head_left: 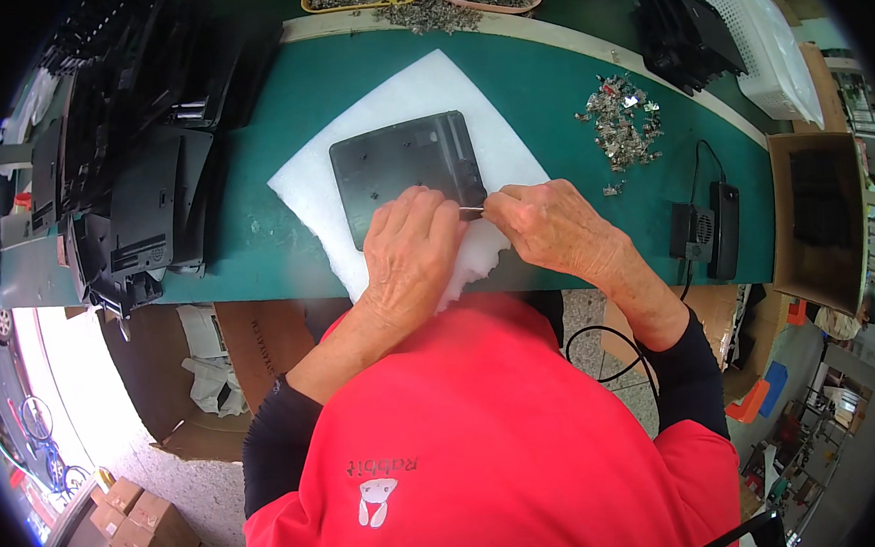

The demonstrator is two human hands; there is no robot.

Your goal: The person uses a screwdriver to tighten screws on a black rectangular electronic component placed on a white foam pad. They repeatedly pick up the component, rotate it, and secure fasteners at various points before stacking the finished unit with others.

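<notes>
A black plastic cover (401, 160) lies on a sheet of white foam (302, 182) in front of me. My left hand (411, 250) presses on its near edge, fingers bent close together and the thumb hidden. By the cover's near right corner, my right hand (555, 228) pinches a thin metal tool (471, 209), whose tip reaches toward the left fingers. Most of that tool is hidden in the right hand, so its exact kind does not show. A few small dark bits sit on the cover's surface.
Stacked black plastic parts (148, 206) crowd the left side. Small metal clips (627, 126) lie heaped at right, near a black power adapter (723, 231). Trays of metal pieces, including a pink one (489, 8), line the back. An open cardboard box (820, 220) stands far right.
</notes>
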